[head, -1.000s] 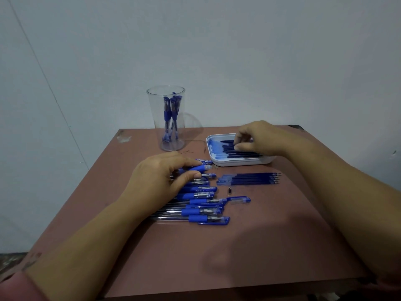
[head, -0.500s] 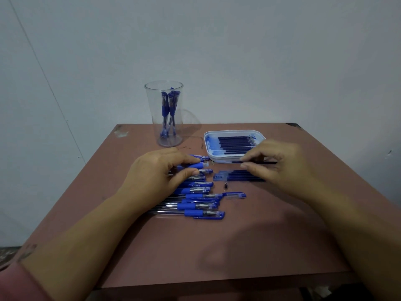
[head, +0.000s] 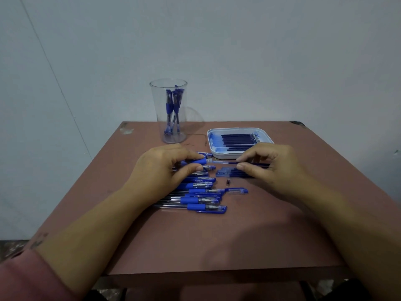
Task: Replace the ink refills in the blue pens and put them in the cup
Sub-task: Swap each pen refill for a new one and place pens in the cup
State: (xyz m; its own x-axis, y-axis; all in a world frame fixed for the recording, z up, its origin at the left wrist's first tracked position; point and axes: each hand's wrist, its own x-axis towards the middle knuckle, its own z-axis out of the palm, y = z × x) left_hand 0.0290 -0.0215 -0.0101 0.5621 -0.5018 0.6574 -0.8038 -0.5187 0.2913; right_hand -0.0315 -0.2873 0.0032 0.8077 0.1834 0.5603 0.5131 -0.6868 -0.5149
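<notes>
- Since the earlier frames, the right hand (head: 271, 165) had come away from the white tray (head: 210, 146) and closed in on the left hand (head: 160, 170).
- Its thumb and forefinger pinched a dark ink refill (head: 231, 163), whose tip met the open end of the pen barrel (head: 196, 161).
- The left hand's thumb and fingers gripped that barrel.
- Blue pens (head: 195, 207) lay in a row just below the left hand.
- Loose refills (head: 223, 173) lay under the right fingers.
- The clear cup (head: 154, 101), with pens inside, stood beyond the left hand.

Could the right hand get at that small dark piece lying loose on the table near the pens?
Probably yes: the small dark piece lies bare on the table just left of the right hand, nothing over it. But that hand's grip is busy pinching a refill, which it must release first.
</notes>
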